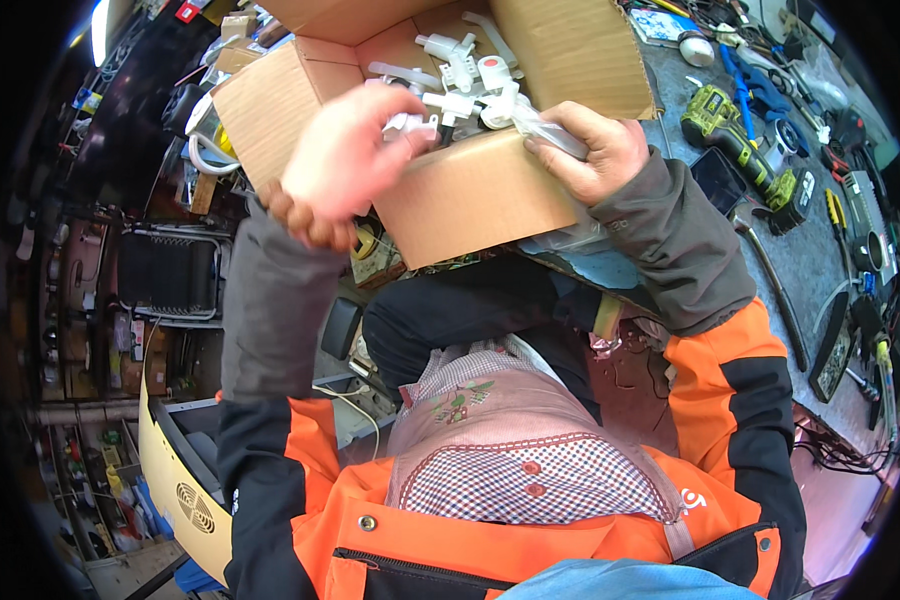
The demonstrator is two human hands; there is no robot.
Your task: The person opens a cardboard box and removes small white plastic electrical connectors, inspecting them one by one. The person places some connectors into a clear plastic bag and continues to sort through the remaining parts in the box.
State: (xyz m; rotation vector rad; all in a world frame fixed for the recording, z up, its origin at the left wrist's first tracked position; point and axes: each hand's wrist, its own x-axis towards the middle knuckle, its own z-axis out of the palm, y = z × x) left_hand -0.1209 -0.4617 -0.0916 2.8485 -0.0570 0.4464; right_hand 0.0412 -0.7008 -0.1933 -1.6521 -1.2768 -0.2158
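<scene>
An open cardboard box [485, 195] stands before me with its flaps spread. Inside lie several white plastic fittings [460, 70], one with a red spot, along with translucent tube pieces. My left hand [355, 150], smeared by motion and with a beaded bracelet at its wrist, reaches over the box's left side. Its thumb and fingers close around a small white plastic fitting [410, 127]. At the box's near right edge, my right hand [602, 150] grips a clear plastic tube-like piece [552, 132] between thumb and fingers. Its far end touches the fittings.
On the workbench [710, 235] to the right lie a green cordless drill [735, 140], a hammer-like tool [770, 270], pliers [835, 215] and other hand tools. A black folding chair [170, 275] stands at the left, near crowded shelves. Under the box, bench clutter shows.
</scene>
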